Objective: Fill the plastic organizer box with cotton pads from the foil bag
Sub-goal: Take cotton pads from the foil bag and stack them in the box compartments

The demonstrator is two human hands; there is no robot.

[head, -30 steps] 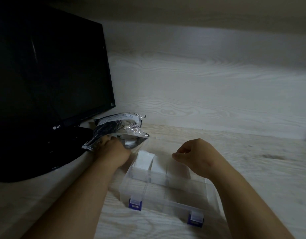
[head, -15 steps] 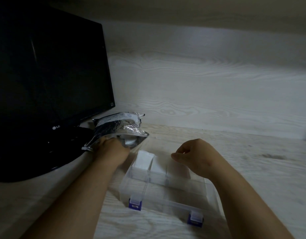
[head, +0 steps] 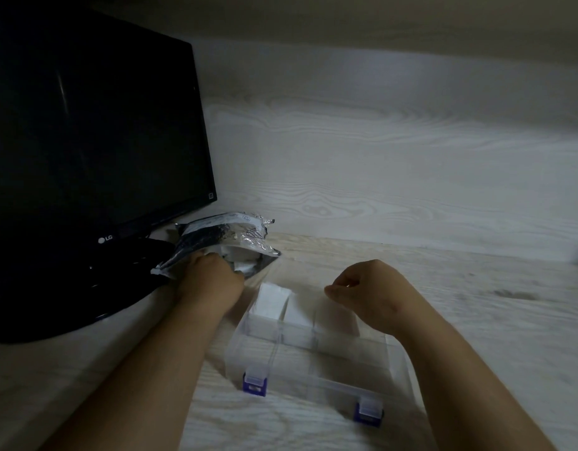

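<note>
Box (head: 317, 380) long axis left-right, latches (head: 254, 383) near; left grip (head: 213, 278) unseen inside bag (head: 222, 236), right grip (head: 372, 294) clenched

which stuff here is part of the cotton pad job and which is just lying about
In the job:
foil bag, with the left hand at its mouth
plastic organizer box
cotton pads in its back compartments
right hand, fingers curled, above the box

Lying about:
black monitor
its stand
</note>
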